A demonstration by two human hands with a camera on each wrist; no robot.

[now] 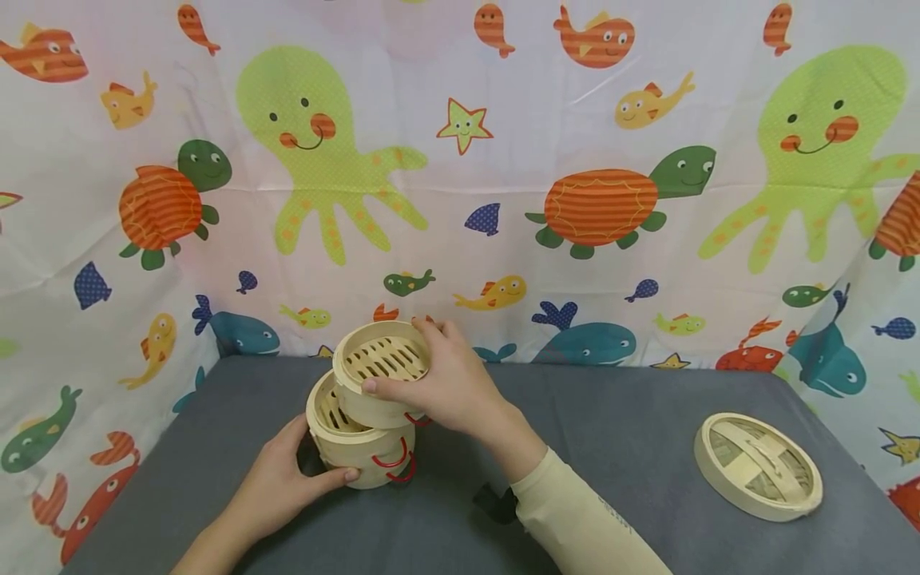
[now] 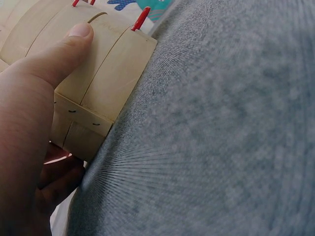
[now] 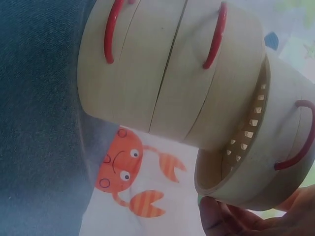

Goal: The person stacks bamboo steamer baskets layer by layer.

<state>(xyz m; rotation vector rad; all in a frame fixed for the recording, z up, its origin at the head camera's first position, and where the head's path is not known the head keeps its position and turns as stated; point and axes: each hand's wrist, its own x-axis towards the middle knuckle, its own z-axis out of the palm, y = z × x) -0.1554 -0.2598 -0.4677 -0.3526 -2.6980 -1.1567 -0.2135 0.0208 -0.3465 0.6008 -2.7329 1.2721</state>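
Observation:
Two round bamboo steamer baskets with red handles stand stacked on the grey cloth, left of centre in the head view. My left hand holds this stack from the left, its thumb lying along the wall and other fingers curling around the far side. Over the stack is a third steamer basket, slatted inside, which my right hand grips by its right side. This basket is tilted and offset, its edge overlapping the rim of the stack in the right wrist view.
A round bamboo lid with a strap handle lies on the grey cloth at the right. A small black object shows beside the right sleeve. A curtain printed with sea animals hangs at the back and sides.

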